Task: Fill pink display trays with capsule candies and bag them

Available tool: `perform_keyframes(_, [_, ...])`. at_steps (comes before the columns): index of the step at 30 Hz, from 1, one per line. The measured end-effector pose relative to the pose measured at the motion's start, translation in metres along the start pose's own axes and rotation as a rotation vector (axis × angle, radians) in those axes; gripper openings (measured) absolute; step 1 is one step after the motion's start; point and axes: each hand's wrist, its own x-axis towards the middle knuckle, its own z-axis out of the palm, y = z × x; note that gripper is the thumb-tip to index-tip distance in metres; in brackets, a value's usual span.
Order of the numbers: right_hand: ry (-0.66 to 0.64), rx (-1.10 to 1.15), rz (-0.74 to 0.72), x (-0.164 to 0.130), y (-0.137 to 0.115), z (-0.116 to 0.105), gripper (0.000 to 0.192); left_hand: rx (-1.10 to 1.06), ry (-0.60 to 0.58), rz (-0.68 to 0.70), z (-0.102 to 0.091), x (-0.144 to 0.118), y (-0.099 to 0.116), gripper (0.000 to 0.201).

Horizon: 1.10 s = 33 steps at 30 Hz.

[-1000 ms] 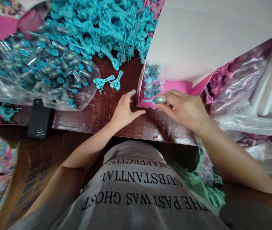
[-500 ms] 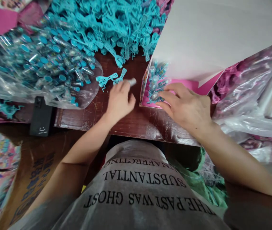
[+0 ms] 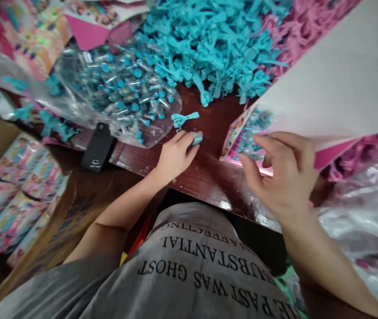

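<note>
My left hand [image 3: 176, 156] is closed over the dark red table, with a small clear tube [image 3: 196, 138], bluish and blurred, at its fingertips. Just beyond it lies a loose turquoise plastic piece [image 3: 184, 118]. My right hand [image 3: 280, 173], thumb and fingers apart with nothing between them, hovers at the front of an open pink-lined box [image 3: 238, 130]. Inside the box stand several turquoise pieces with clear tubes [image 3: 253, 128], partly covered by my fingers.
A plastic bag of blue-capped tubes [image 3: 135, 95] lies at the left, behind a black phone [image 3: 98, 148] at the table edge. Heaps of turquoise pieces [image 3: 205, 42] and pink pieces [image 3: 295, 31] fill the back. The box's white lid [image 3: 341, 84] stands up at right.
The view has shifted left, so the table things appear further right. My right hand has drawn back from the tubes in the box and opened. One of two loose turquoise pieces no longer shows.
</note>
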Motion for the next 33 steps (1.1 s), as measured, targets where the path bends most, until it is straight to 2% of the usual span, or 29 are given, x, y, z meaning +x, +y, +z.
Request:
perform_keyframes(1, [0.003, 0.066, -0.047, 0.009, -0.010, 0.009, 0.038, -0.033, 0.001, -0.004, -0.011, -0.018, -0.004, 0.010])
perform_keyframes(3, [-0.084, 0.181, -0.131, 0.032, -0.034, 0.037, 0.037, -0.049, 0.025, -0.034, -0.030, -0.052, -0.014, 0.015])
perform_keyframes(7, [-0.394, 0.265, -0.227, 0.094, -0.095, 0.120, 0.037, 0.223, 0.034, -0.135, -0.049, -0.104, -0.033, 0.015])
perform_keyframes(10, [-0.572, 0.240, -0.146, 0.134, -0.142, 0.173, 0.038, 0.388, -0.045, -0.194, -0.052, -0.122, -0.034, 0.020])
perform_keyframes(12, [-0.620, 0.233, -0.041, 0.151, -0.165, 0.195, 0.042, 0.365, -0.065, -0.207, -0.053, -0.126, -0.031, 0.031])
perform_keyframes(13, [-0.636, 0.235, 0.003, 0.156, -0.171, 0.200, 0.045, 0.316, -0.039, -0.211, -0.055, -0.127, -0.030, 0.032])
perform_keyframes(16, [-0.629, 0.285, 0.025, 0.156, -0.164, 0.199, 0.044, 0.097, 0.117, -0.249, -0.066, -0.125, -0.033, 0.020])
perform_keyframes(18, [-0.561, 0.392, -0.112, 0.144, -0.142, 0.185, 0.033, -0.053, 0.175, -0.279, -0.077, -0.122, -0.039, 0.007])
perform_keyframes(21, [-0.515, 0.649, -0.400, 0.115, -0.103, 0.158, 0.022, -0.269, 0.180, -0.258, -0.089, -0.118, -0.048, 0.025])
perform_keyframes(24, [-0.567, 0.829, -0.479, 0.088, -0.082, 0.137, 0.019, -0.402, 0.163, -0.227, -0.091, -0.113, -0.052, 0.031])
perform_keyframes(27, [-0.544, 0.840, -0.506, 0.075, -0.081, 0.129, 0.015, -0.395, 0.157, -0.183, -0.089, -0.106, -0.051, 0.028])
perform_keyframes(30, [-0.513, 0.760, -0.561, 0.075, -0.085, 0.127, 0.016, -0.245, 0.191, -0.088, -0.087, -0.103, -0.048, 0.022])
perform_keyframes(33, [-0.560, 0.697, -0.437, 0.077, -0.089, 0.126, 0.019, -0.056, 0.243, -0.027, -0.084, -0.103, -0.046, 0.022])
